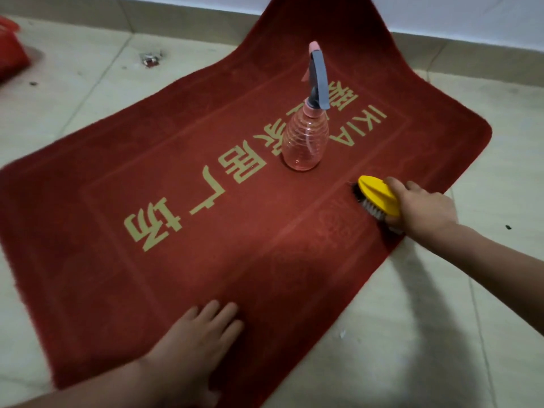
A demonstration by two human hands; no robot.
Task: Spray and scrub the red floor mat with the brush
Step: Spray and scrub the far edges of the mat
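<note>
Mat (235,260) pinned by flat left hand (200,337); right hand (424,207) grips brush (379,198); strokes may topple nearby bottle (306,142).

We are reaching both bare forearms forward. Our left grip (200,334) is lying palm down on the mat (235,260), fingers straight and slightly spread. Our right grip (424,209) is curling round the back end of the brush (378,195), its arm stretching in from the right.
</note>
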